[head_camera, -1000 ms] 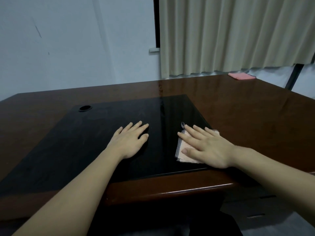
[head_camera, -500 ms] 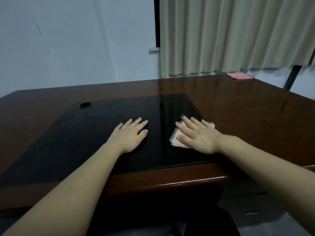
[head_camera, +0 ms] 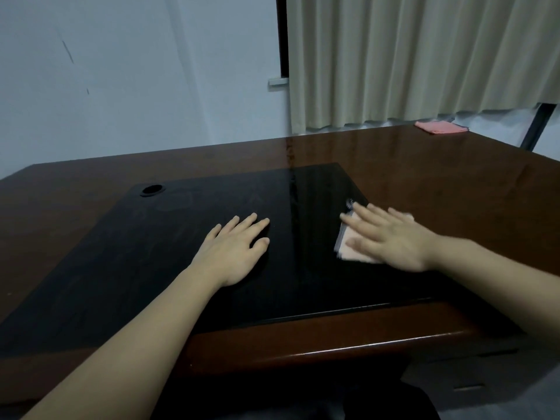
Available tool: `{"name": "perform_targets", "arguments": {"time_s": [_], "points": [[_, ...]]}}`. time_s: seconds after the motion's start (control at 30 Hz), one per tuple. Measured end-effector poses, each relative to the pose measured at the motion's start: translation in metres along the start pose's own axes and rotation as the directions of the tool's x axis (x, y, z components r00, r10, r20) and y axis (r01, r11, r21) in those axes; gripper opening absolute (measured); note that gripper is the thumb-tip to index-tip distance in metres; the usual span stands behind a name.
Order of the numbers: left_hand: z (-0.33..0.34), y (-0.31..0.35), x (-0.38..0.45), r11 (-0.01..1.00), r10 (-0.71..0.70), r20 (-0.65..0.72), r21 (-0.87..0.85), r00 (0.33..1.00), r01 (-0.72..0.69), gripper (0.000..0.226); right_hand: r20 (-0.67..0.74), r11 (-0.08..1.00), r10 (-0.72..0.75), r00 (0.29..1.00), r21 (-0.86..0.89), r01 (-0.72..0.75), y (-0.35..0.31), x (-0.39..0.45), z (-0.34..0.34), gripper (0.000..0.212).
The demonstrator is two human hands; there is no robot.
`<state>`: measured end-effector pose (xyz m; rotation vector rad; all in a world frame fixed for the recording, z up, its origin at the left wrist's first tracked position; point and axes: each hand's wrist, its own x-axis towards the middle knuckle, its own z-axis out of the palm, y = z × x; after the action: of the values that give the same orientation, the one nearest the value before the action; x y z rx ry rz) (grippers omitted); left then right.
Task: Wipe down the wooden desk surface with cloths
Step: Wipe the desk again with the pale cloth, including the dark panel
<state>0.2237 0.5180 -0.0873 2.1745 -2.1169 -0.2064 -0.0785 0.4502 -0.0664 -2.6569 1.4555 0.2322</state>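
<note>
The right hand (head_camera: 391, 241) lies flat with fingers straight and spread, pressing a pale pink cloth (head_camera: 353, 253) onto the dark glass panel (head_camera: 151, 268) set into the brown wooden tabletop (head_camera: 454, 183). The cloth sits near the panel's right edge, mostly hidden under the palm, with its left and near edges showing; the hand and cloth look slightly blurred. The left hand (head_camera: 233, 250) rests palm down on the glass, near the middle, fingers straight and slightly apart, holding nothing. It is well apart from the cloth. A second cloth (head_camera: 439, 127), pinker in colour, lies folded at the far right corner of the tabletop, below the cream curtain (head_camera: 424, 56). A round black hole (head_camera: 151, 189) sits at the panel's far left corner.
</note>
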Motion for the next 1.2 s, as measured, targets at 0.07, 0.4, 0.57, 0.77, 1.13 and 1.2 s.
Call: {"name": "perform_targets", "arguments": {"time_s": [0.07, 0.4, 0.57, 0.77, 1.13, 1.2], "points": [[0.0, 0.0, 0.001, 1.0, 0.003, -0.006, -0.008, 1.0, -0.003, 0.053, 0.001, 0.995, 0.095, 0.995, 0.013, -0.095, 0.016, 0.031, -0.005, 0.065], [-0.005, 0.006, -0.004, 0.999, 0.036, -0.056, -0.012, 0.998, -0.037, 0.053, -0.01, 0.996, 0.059, 0.998, 0.073, -0.058, -0.01, 0.004, 0.0, 0.065], [-0.012, 0.014, 0.001, 0.991, 0.113, -0.082, 0.083, 0.99, -0.106, 0.057, -0.015, 0.99, -0.113, 0.994, 0.085, 0.113, -0.032, -0.083, 0.015, 0.079], [-0.01, 0.058, 0.02, 0.975, 0.167, -0.095, -0.131, 0.981, -0.179, 0.059, 0.013, 0.99, -0.113, 0.994, 0.083, 0.111, -0.012, -0.086, 0.014, 0.079], [0.006, 0.121, 0.068, 0.964, 0.249, -0.025, -0.092, 0.968, -0.251, 0.052, -0.008, 0.971, 0.223, 0.975, 0.084, -0.222, 0.084, 0.034, -0.004, 0.068], [0.013, 0.122, 0.069, 0.965, 0.249, -0.018, -0.08, 0.968, -0.25, 0.051, -0.017, 0.964, 0.25, 0.968, 0.095, -0.247, 0.085, 0.043, -0.005, 0.067]]}}
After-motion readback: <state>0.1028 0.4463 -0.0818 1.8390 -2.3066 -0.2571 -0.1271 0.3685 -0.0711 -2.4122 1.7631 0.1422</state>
